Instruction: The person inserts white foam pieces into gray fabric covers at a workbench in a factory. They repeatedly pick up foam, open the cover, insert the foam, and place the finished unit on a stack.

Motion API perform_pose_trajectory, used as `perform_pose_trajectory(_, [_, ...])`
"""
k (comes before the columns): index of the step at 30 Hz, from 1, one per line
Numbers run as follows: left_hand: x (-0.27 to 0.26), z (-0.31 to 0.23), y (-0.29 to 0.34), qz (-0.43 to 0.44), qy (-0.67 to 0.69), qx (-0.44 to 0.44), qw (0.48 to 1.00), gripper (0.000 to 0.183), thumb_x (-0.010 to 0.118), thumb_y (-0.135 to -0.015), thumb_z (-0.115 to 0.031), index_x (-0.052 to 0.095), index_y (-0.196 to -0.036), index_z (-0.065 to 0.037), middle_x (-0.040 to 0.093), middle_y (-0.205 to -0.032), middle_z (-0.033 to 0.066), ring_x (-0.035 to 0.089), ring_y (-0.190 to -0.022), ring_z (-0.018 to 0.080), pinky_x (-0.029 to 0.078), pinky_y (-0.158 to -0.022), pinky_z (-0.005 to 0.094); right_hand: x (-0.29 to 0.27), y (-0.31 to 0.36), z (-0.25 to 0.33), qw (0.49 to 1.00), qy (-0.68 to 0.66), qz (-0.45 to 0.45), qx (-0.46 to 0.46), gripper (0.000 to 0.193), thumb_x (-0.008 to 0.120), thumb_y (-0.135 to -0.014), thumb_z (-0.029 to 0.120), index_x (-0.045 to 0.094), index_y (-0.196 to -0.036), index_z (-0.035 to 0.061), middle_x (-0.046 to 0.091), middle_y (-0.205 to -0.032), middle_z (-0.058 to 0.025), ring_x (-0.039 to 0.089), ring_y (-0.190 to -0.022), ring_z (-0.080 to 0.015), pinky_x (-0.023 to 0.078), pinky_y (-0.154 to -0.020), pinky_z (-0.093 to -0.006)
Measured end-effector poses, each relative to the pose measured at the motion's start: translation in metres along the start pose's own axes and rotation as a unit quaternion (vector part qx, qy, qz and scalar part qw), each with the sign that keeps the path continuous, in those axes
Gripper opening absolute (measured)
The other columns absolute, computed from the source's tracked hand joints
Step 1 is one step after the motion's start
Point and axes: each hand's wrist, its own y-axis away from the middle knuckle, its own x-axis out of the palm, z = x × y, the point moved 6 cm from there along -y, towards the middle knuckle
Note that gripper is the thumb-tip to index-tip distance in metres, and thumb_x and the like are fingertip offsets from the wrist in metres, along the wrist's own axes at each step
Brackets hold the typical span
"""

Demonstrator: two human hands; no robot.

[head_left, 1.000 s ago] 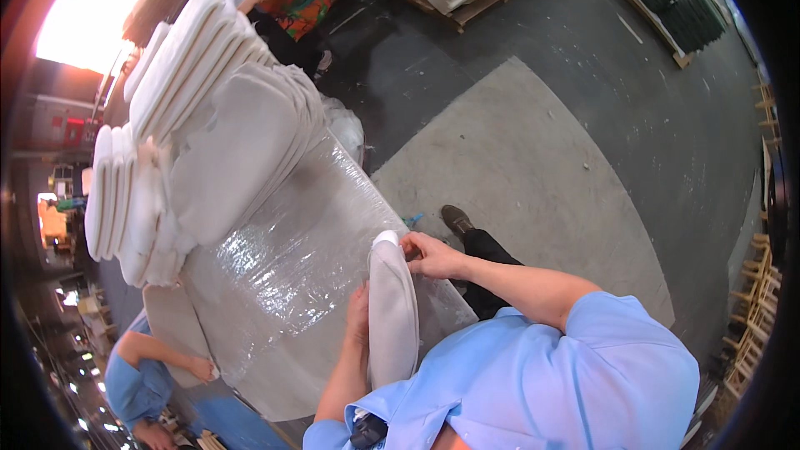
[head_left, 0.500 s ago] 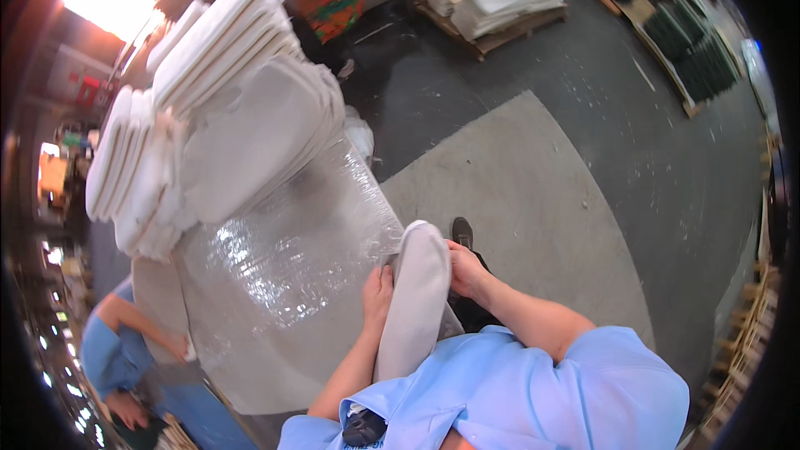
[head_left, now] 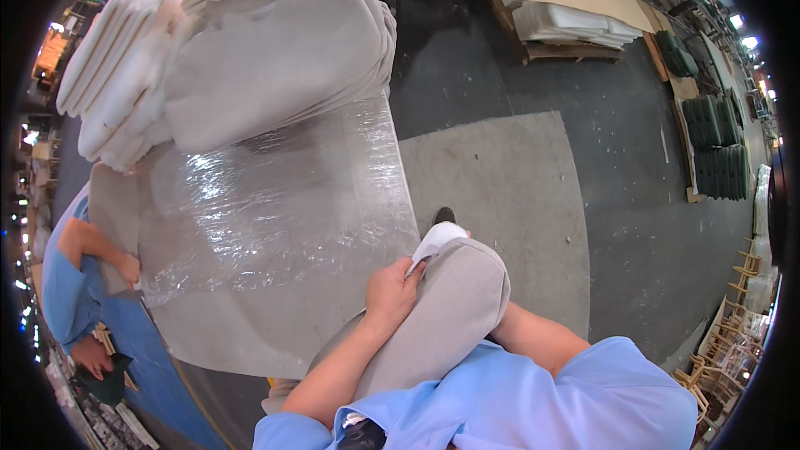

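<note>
A grey fabric-covered cushion (head_left: 446, 308) with a rounded end lies across my lap, its white padding (head_left: 439, 237) showing at the far end. My left hand (head_left: 392, 293) is closed on the edge of the grey cover, near that padding. My right forearm (head_left: 537, 333) passes behind the cushion's right side, and the cushion hides nearly all of the right hand. Left of me stands a table (head_left: 242, 333) with a grey top, partly covered in shiny clear plastic film (head_left: 275, 200). Stacked grey cushions (head_left: 275, 58) rest on its far part.
White foam pads (head_left: 112, 50) pile up at the far left. Across the table's left side, a co-worker's hand (head_left: 127, 269) touches a grey piece (head_left: 115, 208). A pallet of white sheets (head_left: 575, 25) and dark green stacks (head_left: 717, 171) stand at the far right. Wooden frames (head_left: 708, 375) line the right edge.
The cushion's end has swung right and turned its broad face toward me. My left hand has moved to the cover's edge by the padding; my right hand has gone behind the cushion.
</note>
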Motion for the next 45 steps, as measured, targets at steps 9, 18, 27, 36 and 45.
perform_pose_trajectory(9, [0.005, 0.009, -0.012, -0.079, 0.006, 0.038, 0.996, 0.023, 0.066, -0.102, -0.026, 0.066, -0.092, -0.005, 0.066, -0.078, 0.0236, 0.064, -0.075, 0.0478, 0.047, -0.064, 0.0533, -0.057, -0.019, -0.009, 0.984, 0.108, -0.140, -0.025, 0.064, 0.041, -0.108, 0.067, 0.070, -0.115, 0.0101, 0.073, -0.107, -0.0095, 0.071, -0.095, -0.0241, 0.058, -0.084, -0.0405])
perform_pose_trajectory(18, [0.025, -0.001, -0.048, -0.058, -0.013, 0.053, 0.997, 0.019, 0.070, -0.097, -0.019, 0.063, -0.087, -0.005, 0.065, -0.077, 0.0220, 0.063, -0.075, 0.0464, 0.046, -0.065, 0.0533, -0.068, -0.035, -0.023, 0.974, 0.126, -0.183, -0.052, 0.064, 0.043, -0.107, 0.069, 0.070, -0.112, 0.0107, 0.073, -0.103, -0.0091, 0.071, -0.092, -0.0251, 0.059, -0.084, -0.0415])
perform_pose_trajectory(27, [0.012, -0.009, -0.033, -0.093, -0.047, 0.191, 0.976, 0.005, 0.072, -0.085, -0.005, 0.068, -0.088, -0.005, 0.066, -0.080, 0.0180, 0.065, -0.076, 0.0418, 0.048, -0.067, 0.0510, -0.071, -0.043, -0.014, 0.956, 0.167, -0.230, -0.070, 0.064, 0.044, -0.106, 0.070, 0.069, -0.110, 0.0112, 0.073, -0.099, -0.0087, 0.071, -0.089, -0.0261, 0.059, -0.083, -0.0425])
perform_pose_trajectory(36, [0.020, -0.002, -0.044, -0.044, -0.012, 0.122, 0.991, 0.011, 0.069, -0.100, -0.010, 0.069, -0.093, -0.002, 0.067, -0.081, 0.0187, 0.064, -0.071, 0.0337, 0.051, -0.068, 0.0399, -0.081, -0.091, -0.031, 0.974, -0.051, -0.175, -0.136, 0.069, 0.038, -0.114, 0.057, 0.073, -0.088, 0.0033, 0.072, -0.079, -0.0090, 0.069, -0.071, -0.0202, 0.055, -0.067, -0.0409])
perform_pose_trajectory(45, [0.029, -0.010, -0.066, -0.049, -0.004, 0.107, 0.993, 0.009, 0.070, -0.098, -0.008, 0.069, -0.089, -0.004, 0.065, -0.078, 0.0185, 0.063, -0.071, 0.0394, 0.049, -0.065, 0.0433, -0.077, -0.089, -0.031, 0.912, 0.256, -0.210, -0.243, 0.065, 0.039, -0.114, 0.054, 0.071, -0.094, 0.0016, 0.073, -0.084, -0.0161, 0.069, -0.074, -0.0240, 0.055, -0.070, -0.0434])
